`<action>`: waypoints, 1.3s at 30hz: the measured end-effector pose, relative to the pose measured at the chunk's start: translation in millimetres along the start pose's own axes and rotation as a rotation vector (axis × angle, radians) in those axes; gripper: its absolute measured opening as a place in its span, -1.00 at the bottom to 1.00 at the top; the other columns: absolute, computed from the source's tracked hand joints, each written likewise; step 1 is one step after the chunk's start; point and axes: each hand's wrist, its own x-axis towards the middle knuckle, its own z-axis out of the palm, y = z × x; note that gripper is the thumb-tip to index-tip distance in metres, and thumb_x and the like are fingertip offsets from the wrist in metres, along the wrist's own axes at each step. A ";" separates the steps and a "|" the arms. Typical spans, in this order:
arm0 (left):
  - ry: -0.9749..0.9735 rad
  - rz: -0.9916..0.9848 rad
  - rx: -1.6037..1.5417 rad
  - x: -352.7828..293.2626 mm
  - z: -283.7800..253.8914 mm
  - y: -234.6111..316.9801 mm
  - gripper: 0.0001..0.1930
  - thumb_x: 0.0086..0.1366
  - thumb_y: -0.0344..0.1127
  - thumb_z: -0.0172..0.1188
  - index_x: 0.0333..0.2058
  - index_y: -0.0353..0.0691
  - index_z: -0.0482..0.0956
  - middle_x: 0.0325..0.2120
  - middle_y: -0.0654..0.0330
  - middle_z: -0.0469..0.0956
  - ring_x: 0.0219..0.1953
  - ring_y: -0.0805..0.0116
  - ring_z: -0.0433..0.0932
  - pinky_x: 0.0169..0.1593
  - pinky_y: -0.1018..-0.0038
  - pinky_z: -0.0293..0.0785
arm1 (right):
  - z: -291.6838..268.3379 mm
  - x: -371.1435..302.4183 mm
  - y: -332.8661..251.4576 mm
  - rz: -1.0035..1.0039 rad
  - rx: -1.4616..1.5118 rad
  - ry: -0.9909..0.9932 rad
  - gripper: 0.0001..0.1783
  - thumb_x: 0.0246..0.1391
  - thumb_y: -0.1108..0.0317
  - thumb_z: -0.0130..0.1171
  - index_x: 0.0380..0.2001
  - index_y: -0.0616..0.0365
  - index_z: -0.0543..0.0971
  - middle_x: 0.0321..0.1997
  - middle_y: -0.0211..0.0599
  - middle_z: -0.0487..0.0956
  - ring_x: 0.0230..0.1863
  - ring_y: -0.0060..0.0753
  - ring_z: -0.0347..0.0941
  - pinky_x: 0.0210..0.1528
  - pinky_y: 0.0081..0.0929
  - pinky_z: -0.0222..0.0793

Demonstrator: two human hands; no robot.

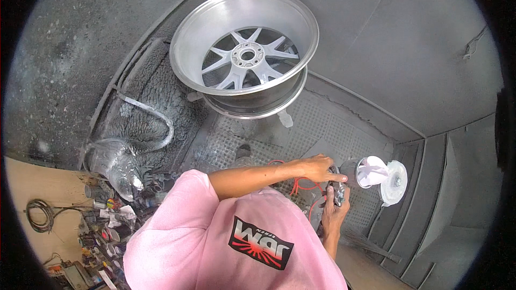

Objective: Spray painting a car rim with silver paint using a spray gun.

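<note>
Head view: right hand (334,214) grips a dark tool (339,193); left hand (317,168) is at its top, closure unclear. Metal cup (349,170) with a white paper cone (373,171) stands just right of the hands. Silver wheel (246,65) sits ahead-left, neither hand on it. Judged progress: tool handling under way; what remains cannot be told.

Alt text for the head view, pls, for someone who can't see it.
A person in a pink shirt holds a dark tool in the right hand, left hand at its top, beside a container with white paper in its mouth. Ahead, a silver spoked wheel sits above a grey studded floor.
</note>
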 end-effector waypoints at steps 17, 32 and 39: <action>0.387 -0.333 -1.163 42.4 3.8 -167.4 -0.33 0.42 0.17 0.09 0.21 -0.34 0.37 0.10 -0.20 0.47 0.10 -0.01 0.55 0.19 0.16 0.53 | -2.2 48.1 -19.4 -0.021 0.086 0.162 -0.70 0.32 0.30 0.20 -0.01 0.26 0.52 -0.32 -0.32 0.60 -0.31 -0.57 0.47 -0.21 -0.47 0.42; 0.714 -0.321 -1.347 66.6 6.8 -247.2 -0.42 0.31 0.14 0.28 -0.04 -0.31 0.43 -0.21 0.04 0.54 -0.17 0.13 0.61 0.04 0.16 0.63 | 13.8 49.9 -31.5 0.003 0.211 0.006 -0.74 0.31 0.35 0.22 -0.03 0.25 0.52 -0.30 -0.37 0.62 -0.33 -0.59 0.53 -0.24 -0.55 0.45; 0.686 -0.428 -1.130 -16.9 3.3 -274.0 -0.25 0.38 0.23 0.12 0.13 -0.47 0.34 -0.08 -0.10 0.54 -0.09 0.04 0.61 0.04 0.18 0.63 | 38.5 69.5 -19.4 0.084 0.287 -0.111 -0.75 0.29 0.32 0.22 -0.07 0.24 0.53 -0.42 -0.39 0.60 -0.43 -0.59 0.51 -0.35 -0.52 0.42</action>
